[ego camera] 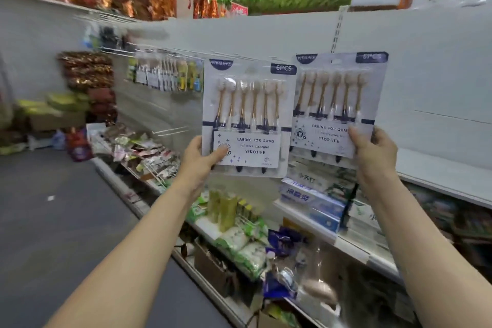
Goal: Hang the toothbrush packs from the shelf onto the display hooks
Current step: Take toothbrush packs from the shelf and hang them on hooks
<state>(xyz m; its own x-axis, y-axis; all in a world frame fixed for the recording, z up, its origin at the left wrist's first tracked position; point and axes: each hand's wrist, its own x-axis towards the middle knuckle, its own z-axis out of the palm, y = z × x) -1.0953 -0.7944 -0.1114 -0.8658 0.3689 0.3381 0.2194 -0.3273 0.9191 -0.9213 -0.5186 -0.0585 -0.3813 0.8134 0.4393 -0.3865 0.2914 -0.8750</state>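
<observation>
My left hand (198, 160) pinches the lower left corner of the left toothbrush pack (249, 114) at centre frame. My right hand (372, 152) grips the bottom right of the right toothbrush pack (338, 104), just beside it. Both packs are held up in front of the white back panel (431, 66). Hung packs (165, 73) sit upper left, blurred. Toothpaste boxes (311, 200) sit on the shelf (354, 243) below the right pack.

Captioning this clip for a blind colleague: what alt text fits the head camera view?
The left hand grips the left toothbrush pack, the right hand the right toothbrush pack, both raised before a white display wall above toothpaste boxes.
</observation>
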